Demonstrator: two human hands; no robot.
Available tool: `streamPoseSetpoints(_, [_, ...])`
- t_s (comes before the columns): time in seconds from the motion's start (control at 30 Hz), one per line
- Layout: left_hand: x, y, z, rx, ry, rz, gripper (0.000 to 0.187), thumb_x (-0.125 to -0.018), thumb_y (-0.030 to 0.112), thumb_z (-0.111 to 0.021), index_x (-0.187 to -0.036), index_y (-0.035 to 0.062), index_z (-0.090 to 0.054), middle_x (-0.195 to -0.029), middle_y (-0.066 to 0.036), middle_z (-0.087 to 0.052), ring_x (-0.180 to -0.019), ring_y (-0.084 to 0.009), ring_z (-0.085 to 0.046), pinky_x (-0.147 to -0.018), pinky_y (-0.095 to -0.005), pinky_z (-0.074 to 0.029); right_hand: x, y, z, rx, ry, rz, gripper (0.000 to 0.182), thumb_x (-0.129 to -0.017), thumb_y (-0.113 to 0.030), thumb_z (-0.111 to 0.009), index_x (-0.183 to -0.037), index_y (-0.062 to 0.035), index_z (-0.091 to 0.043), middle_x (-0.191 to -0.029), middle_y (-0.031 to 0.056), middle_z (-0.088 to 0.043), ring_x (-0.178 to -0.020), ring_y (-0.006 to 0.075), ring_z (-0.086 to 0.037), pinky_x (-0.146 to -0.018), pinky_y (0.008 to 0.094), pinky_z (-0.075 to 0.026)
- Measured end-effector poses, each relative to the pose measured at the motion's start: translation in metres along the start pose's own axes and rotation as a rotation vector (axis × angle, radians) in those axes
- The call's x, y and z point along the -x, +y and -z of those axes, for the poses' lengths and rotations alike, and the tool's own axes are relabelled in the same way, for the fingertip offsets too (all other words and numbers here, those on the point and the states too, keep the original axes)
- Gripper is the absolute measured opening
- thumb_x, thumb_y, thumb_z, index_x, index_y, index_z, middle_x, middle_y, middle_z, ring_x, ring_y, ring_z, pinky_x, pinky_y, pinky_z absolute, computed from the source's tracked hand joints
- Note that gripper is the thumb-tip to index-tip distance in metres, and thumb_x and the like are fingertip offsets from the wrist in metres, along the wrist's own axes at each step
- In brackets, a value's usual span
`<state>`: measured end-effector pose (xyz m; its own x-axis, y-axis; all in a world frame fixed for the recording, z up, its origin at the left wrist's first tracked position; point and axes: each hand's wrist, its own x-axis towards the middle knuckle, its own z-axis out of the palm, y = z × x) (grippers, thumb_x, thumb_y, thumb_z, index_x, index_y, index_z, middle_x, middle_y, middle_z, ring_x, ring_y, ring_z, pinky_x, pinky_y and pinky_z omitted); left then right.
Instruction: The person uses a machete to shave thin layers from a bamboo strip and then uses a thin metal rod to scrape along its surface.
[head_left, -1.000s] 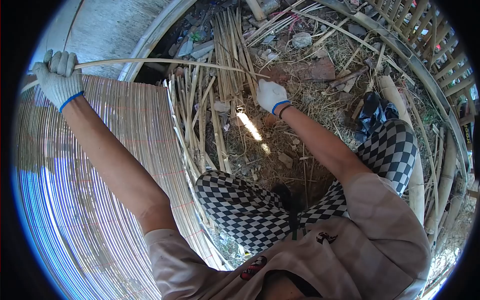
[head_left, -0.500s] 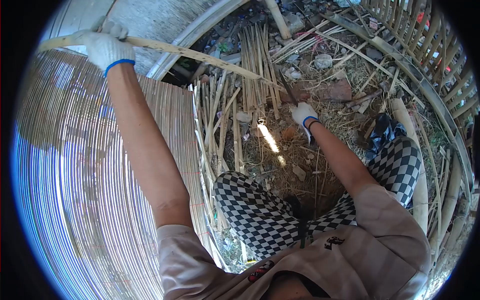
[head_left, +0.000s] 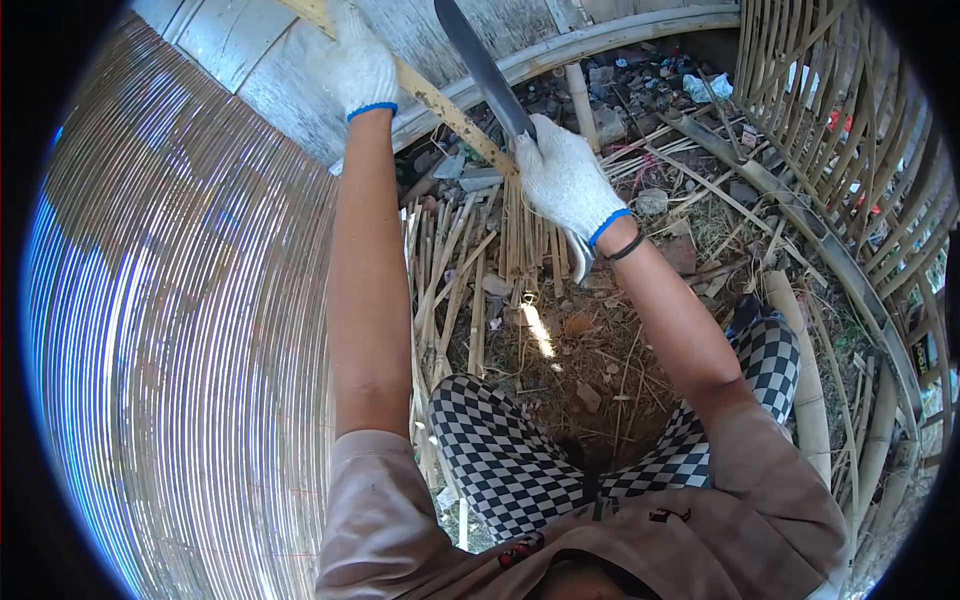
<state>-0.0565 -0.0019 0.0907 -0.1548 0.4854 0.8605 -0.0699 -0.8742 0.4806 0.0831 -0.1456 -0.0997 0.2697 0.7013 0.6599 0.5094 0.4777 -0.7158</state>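
A pale bamboo strip (head_left: 455, 118) slants from the top left down toward the middle of the view. My left hand (head_left: 357, 65), in a white knitted glove with a blue cuff, is closed around its upper part. The strip's lower end overlaps the edge of my right glove. My right hand (head_left: 570, 178), gloved the same way, grips a machete (head_left: 483, 68) whose dark blade points up and left. The pale butt of its handle shows below my wrist.
Split bamboo sticks (head_left: 465, 255) lie in a pile below my hands. A slatted bamboo screen (head_left: 180, 330) fills the left side, and a woven bamboo fence (head_left: 840, 130) curves along the right. Behind stands a pale board wall (head_left: 270, 75). Bamboo poles (head_left: 800, 370) lie by my right knee.
My left hand has moved right and up with the strip, which now slopes more steeply. My right hand has risen, bringing the machete blade up from beside the strip's end.
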Motion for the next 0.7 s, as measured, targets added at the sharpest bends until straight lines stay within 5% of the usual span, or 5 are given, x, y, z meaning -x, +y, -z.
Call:
streamPoseSetpoints(0.03, [0.005,0.003,-0.006,-0.156,-0.011,-0.246,0.035,-0.102,0.034,-0.064,-0.09,0.0019,-0.061,-0.08,-0.011,-0.062,-0.065,-0.0192,-0.06,-0.059,-0.0323,-0.049,-0.007,-0.007,0.006,0.012,-0.006,0.03,0.031,-0.101,-0.024,-0.048,-0.105,0.0037,-0.06,-0.087,0.0335,-0.066,-0.091,0.0532,-0.065,-0.084,0.0585,-0.051])
streamPoseSetpoints(0.13, [0.013,0.007,-0.026,-0.544,0.203,-0.532,0.04,-0.104,0.031,-0.056,-0.118,-0.0052,-0.064,-0.114,-0.028,-0.065,-0.108,-0.0417,-0.06,-0.099,-0.0472,-0.046,-0.03,-0.022,0.022,0.093,-0.03,0.085,0.034,-0.099,-0.023,-0.048,-0.104,0.0079,-0.062,-0.092,0.0357,-0.066,-0.096,0.053,-0.065,-0.089,0.0567,-0.052])
streamPoseSetpoints(0.33, [0.028,0.035,-0.04,-0.442,0.078,-0.265,0.047,-0.105,0.033,-0.054,-0.13,-0.0065,-0.061,-0.123,-0.031,-0.064,-0.118,-0.0459,-0.058,-0.104,-0.0487,-0.044,-0.054,-0.047,0.029,0.158,0.007,0.119,0.037,-0.096,-0.024,-0.052,-0.103,0.0094,-0.066,-0.098,0.0365,-0.067,-0.1,0.0517,-0.066,-0.093,0.0542,-0.053])
streamPoseSetpoints(0.63, [0.012,0.0,-0.032,-0.463,0.183,-0.392,0.052,-0.104,0.041,-0.054,-0.133,-0.0022,-0.062,-0.128,-0.032,-0.063,-0.12,-0.0492,-0.057,-0.104,-0.0517,-0.043,-0.065,-0.048,0.026,0.245,0.004,0.078,0.039,-0.093,-0.024,-0.055,-0.106,0.0101,-0.069,-0.104,0.0392,-0.067,-0.104,0.0511,-0.067,-0.095,0.0536,-0.053])
streamPoseSetpoints(0.7, [0.002,-0.011,-0.027,-0.749,0.11,-0.447,0.051,-0.104,0.04,-0.054,-0.133,-0.0008,-0.062,-0.124,-0.033,-0.063,-0.116,-0.0504,-0.058,-0.1,-0.0531,-0.045,-0.062,-0.053,0.022,0.301,-0.145,0.04,0.039,-0.094,-0.024,-0.054,-0.104,0.0108,-0.069,-0.101,0.039,-0.067,-0.102,0.0511,-0.067,-0.095,0.0533,-0.054])
